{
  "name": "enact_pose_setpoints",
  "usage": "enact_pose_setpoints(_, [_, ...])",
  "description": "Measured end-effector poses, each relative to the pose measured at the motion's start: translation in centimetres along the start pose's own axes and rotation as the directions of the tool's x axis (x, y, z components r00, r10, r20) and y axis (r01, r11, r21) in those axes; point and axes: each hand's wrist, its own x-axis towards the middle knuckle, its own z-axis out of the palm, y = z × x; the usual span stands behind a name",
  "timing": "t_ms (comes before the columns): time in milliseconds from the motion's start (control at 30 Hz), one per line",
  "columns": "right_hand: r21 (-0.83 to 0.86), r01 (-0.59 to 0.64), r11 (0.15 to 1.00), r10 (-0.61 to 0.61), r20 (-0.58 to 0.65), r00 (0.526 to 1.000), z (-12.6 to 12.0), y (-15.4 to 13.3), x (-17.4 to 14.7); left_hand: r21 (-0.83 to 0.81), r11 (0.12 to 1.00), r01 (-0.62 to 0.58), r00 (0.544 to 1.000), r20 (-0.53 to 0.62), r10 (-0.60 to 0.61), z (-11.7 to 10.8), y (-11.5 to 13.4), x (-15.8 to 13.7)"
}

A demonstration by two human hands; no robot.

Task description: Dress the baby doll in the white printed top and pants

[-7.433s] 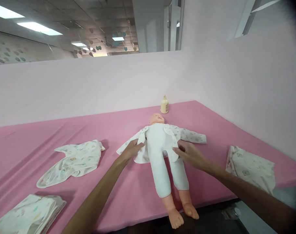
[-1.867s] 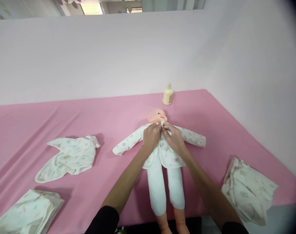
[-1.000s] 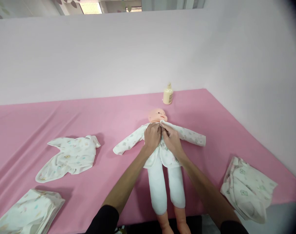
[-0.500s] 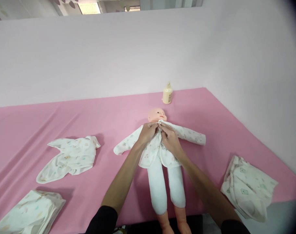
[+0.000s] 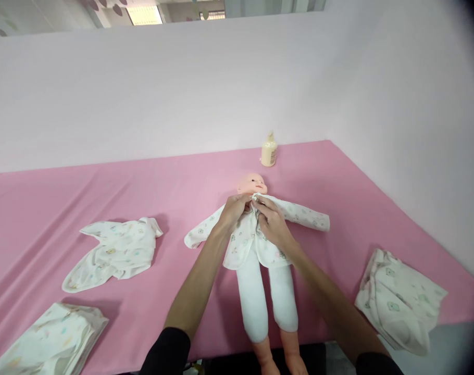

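A baby doll (image 5: 249,184) lies on its back in a white printed jacket (image 5: 240,245) and white trousers (image 5: 252,302). Both of the jacket's sleeves spread out sideways, and its front edges part below the chest. At the collar, my left hand (image 5: 236,209) pinches the jacket's edge on the left side. My right hand (image 5: 273,221) is closed on the opposite edge, its fingertips meeting the left ones just under the doll's chin. A small white fastening shows between the fingertips; its exact kind is hidden.
A cream pump bottle (image 5: 269,151) stands behind the doll's head near the wall (image 5: 162,94). On the pink sheet (image 5: 174,182), a crumpled printed garment (image 5: 123,250) and a folded cloth (image 5: 53,338) lie at left. Another folded printed cloth (image 5: 401,302) rests at the right edge.
Both hands stay at the collar with only small finger shifts. The right fingers have straightened a little over the fastening. The view has moved very slightly.
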Motion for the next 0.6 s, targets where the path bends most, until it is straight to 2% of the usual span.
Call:
enact_pose_setpoints(100, [0.0, 0.01, 1.0, -0.01, 0.01, 1.0, 0.1, 0.2, -0.1, 0.013, 0.999, 0.032, 0.999, 0.001, -0.032, -0.1, 0.0, 0.2])
enact_pose_setpoints(300, [-0.041, 0.025, 0.999, -0.023, 0.037, 0.999, 0.1, 0.1, -0.3, 0.026, 1.0, 0.001, 0.999, 0.035, -0.002, -0.1, 0.1, -0.3])
enact_pose_setpoints(433, [-0.019, -0.014, 1.0, 0.013, -0.033, 0.999, 0.2, -0.3, -0.6, 0.034, 0.999, -0.003, 0.997, 0.081, 0.0, 0.0, 0.4, -0.8])
enact_pose_setpoints(600, [-0.041, -0.04, 0.998, 0.037, -0.073, 0.997, 0.5, -0.7, -0.8, 0.056, 0.998, -0.023, 0.999, 0.045, 0.021, 0.1, 0.0, -0.5])
